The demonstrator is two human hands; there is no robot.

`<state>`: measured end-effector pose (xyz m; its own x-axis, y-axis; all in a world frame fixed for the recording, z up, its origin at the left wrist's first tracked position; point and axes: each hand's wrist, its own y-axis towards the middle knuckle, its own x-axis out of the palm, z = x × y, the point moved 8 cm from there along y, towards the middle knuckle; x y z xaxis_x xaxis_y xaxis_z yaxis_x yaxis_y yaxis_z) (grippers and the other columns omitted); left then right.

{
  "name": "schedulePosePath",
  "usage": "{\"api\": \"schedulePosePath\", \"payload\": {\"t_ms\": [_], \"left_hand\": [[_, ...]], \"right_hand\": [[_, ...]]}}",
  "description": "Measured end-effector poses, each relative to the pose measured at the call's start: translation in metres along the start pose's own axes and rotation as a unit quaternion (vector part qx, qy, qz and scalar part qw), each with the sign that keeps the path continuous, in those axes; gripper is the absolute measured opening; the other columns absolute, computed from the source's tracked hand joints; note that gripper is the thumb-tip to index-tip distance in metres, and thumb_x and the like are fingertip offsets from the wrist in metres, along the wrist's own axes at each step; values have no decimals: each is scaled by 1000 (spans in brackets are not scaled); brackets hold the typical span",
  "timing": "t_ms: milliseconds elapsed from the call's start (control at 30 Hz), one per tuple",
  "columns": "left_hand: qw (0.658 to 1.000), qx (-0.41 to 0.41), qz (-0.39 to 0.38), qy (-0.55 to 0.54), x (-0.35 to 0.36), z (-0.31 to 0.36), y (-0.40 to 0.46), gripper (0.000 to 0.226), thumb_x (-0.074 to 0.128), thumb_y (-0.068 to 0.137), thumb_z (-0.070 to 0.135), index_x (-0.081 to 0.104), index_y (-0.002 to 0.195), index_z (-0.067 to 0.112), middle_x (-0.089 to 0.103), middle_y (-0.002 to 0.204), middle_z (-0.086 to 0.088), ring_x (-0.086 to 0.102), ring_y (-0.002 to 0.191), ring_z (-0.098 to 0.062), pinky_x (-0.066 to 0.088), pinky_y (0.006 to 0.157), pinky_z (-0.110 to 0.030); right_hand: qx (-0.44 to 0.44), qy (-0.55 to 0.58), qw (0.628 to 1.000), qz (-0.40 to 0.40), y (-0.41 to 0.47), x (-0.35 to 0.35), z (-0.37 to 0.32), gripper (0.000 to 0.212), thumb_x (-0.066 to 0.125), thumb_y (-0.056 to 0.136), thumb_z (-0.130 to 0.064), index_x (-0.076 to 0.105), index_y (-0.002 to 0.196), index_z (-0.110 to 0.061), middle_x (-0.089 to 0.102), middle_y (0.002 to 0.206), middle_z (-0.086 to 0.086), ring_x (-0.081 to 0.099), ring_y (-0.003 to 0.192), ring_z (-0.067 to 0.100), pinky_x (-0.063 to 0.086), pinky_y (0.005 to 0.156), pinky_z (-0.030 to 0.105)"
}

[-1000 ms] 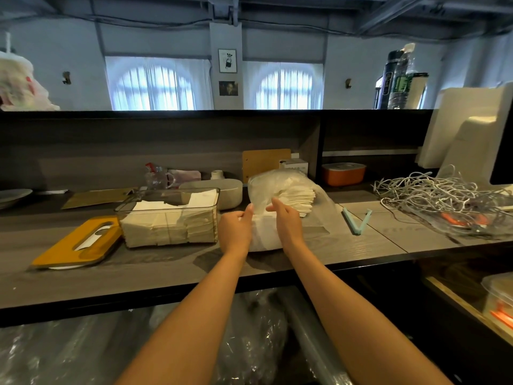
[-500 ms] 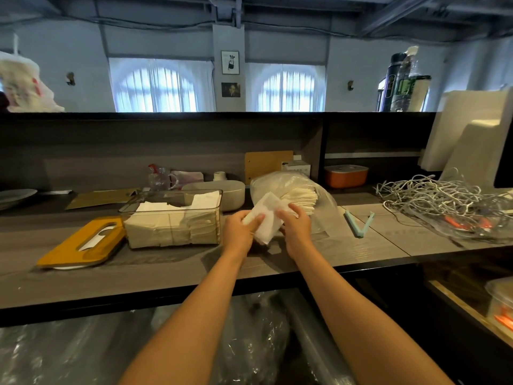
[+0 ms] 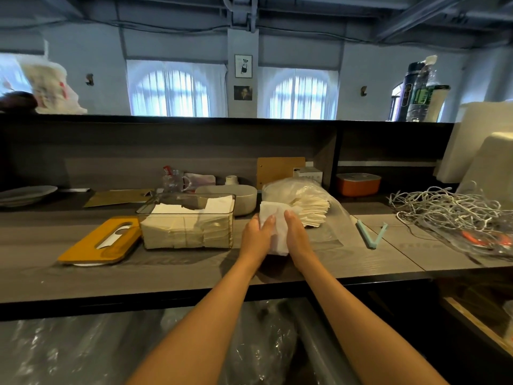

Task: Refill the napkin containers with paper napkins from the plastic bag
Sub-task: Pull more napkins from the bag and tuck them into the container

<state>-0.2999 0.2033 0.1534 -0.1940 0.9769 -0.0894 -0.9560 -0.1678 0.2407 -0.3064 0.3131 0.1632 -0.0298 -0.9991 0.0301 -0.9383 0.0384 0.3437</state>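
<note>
grey walls with two arched, curtained windows fill the background above a dark shelf, and below it the wooden counter (image 3: pixel 83 276) runs the width of my view. its right end is cut off by the frame, along with a tangle of white cord (image 3: pixel 444 209) and a pale blocky shape i cannot identify. under the counter edge i see only crinkled clear plastic sheeting, too murky to say what it covers.

on the counter's middle sits the plastic bag (image 3: pixel 294 190), cloudy enough that the stack of paper napkins (image 3: pixel 313 211) inside shows only as a fanned edge at its mouth; how deep the stack goes is hidden. just left of it stands the clear napkin container (image 3: pixel 186 220), open-topped and holding napkins to well over half its height, with loose sheets poking up at the rim. its yellow lid (image 3: pixel 100 241) lies flat on the counter to the left, touching or nearly touching the container's corner.

both forearms reach straight forward from the bottom of the frame. my left hand (image 3: pixel 256 236) and right hand (image 3: pixel 295 234) face each other, each grip closed on a small bundle of white napkins (image 3: pixel 273 232) held between them in front of the bag's mouth. the bundle's lower edge is blurred, so i cannot tell whether it rests on the counter.

a light blue clip (image 3: pixel 370 234) lies open to the right.
</note>
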Motion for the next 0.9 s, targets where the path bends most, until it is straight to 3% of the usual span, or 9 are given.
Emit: {"api": "schedulePosePath", "payload": {"t_ms": [100, 267, 400, 500, 633, 733, 900], "left_hand": [[999, 11, 29, -44, -18, 4, -10, 18, 51, 102, 36, 52, 117, 28, 65, 103, 5, 64, 95, -14, 55, 77, -28], [998, 30, 40, -44, -55, 25, -23, 25, 47, 103, 35, 52, 125, 24, 64, 109, 2, 64, 99, -17, 56, 86, -36], [996, 77, 46, -4, -93, 59, -31, 20, 48, 103, 31, 53, 120, 22, 64, 104, 1, 65, 88, -16, 58, 57, -27], [993, 86, 71, 45, -131, 76, -27, 21, 48, 103, 35, 52, 119, 23, 64, 109, -2, 64, 91, -17, 61, 71, -38], [991, 73, 95, 63, -180, 87, -19, 26, 44, 105, 36, 47, 128, 24, 57, 113, 2, 61, 94, -15, 53, 59, -20], [986, 44, 103, 127, -211, 88, -10, 25, 43, 105, 35, 48, 125, 22, 58, 112, 0, 61, 87, -15, 47, 52, -18], [978, 51, 129, 153, -255, 88, 5, 31, 37, 105, 36, 59, 112, 15, 63, 113, -7, 57, 94, -16, 43, 68, -26]], "right_hand": [[-46, -47, 997, -26, -7, 8, -10, 20, 41, 104, -14, 52, 120, -18, 61, 104, -1, 60, 95, 13, 49, 70, 13], [-70, -36, 997, -12, -19, 34, -33, 16, 47, 100, -12, 60, 110, -15, 65, 95, 0, 64, 87, 12, 52, 67, 21], [-92, -1, 995, 24, -21, 64, -69, 14, 45, 99, -11, 58, 96, -14, 58, 81, -4, 56, 74, 6, 48, 63, 21], [-54, 10, 998, 3, -18, 100, -88, 16, 47, 100, -16, 60, 110, -18, 63, 95, -4, 62, 88, 10, 56, 76, 29], [100, -11, 992, -76, -10, 153, -91, 16, 56, 98, -19, 57, 112, -12, 65, 100, 1, 64, 92, 19, 57, 84, 35], [170, -83, 978, -86, -4, 180, -91, 31, 60, 97, -18, 54, 125, -9, 62, 119, 11, 63, 101, 28, 58, 74, 34], [164, -117, 976, -88, 18, 207, -91, 29, 54, 98, -11, 52, 127, -6, 59, 112, 12, 60, 98, 30, 57, 68, 34]]}}
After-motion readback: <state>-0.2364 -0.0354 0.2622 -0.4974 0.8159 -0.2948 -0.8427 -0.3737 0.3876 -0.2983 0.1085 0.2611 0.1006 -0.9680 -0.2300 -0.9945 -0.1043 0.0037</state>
